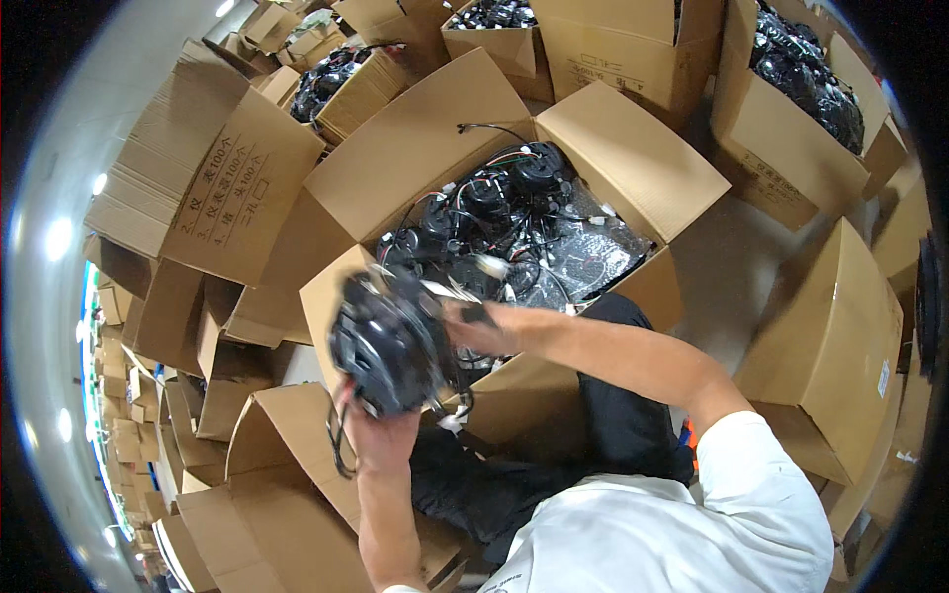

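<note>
Between my hands, above the near-left side of an open cardboard box, are black rounded plastic units (381, 346) bunched together with trailing cables. Motion blurs them, and I cannot tell how many there are. My left hand (384, 435) grips the bunch from below, a thin black cable looping down beside it. Against its right side is my right hand (481, 328), its fingers smeared and partly hidden behind the black parts. More round black units with wires and white connectors (484, 203) lie in the open box (603, 138), next to clear plastic wrapping (593, 247).
Open cardboard boxes surround me. One box (791, 119) at the far right holds black bagged items, and another (366, 94) at the far left holds black wired parts. A tall box (825, 346) stands at my right. Empty-looking flaps (267, 514) rise at my near left.
</note>
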{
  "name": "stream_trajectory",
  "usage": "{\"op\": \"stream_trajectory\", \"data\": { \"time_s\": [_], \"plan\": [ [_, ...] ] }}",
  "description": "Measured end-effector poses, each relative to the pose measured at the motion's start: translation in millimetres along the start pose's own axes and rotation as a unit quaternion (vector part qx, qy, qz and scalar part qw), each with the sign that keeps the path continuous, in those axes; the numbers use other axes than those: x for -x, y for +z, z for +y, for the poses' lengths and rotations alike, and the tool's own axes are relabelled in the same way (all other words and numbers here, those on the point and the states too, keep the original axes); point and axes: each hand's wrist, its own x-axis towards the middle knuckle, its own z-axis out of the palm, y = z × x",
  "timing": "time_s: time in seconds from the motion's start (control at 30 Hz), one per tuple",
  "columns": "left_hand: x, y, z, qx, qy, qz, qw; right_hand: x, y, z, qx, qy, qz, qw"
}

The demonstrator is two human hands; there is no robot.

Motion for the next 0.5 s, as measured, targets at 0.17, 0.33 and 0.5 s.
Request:
{"op": "stream_trajectory", "data": {
  "time_s": [0.17, 0.33, 0.5],
  "plan": [
    [-55, 42, -23, -0.116, 0.138, 0.081, 0.980, 11, -1, -31, 0.236, -0.152, 0.038, 0.959],
    [-91, 37, -50, -0.166, 0.075, -0.023, 0.983, -6, -17, -90, 0.389, -0.188, 0.182, 0.883],
    [-79, 41, -17, 0.015, -0.078, -0.115, 0.990, -6, -89, -162, 0.516, 0.147, 0.181, 0.824]
  ]
}}
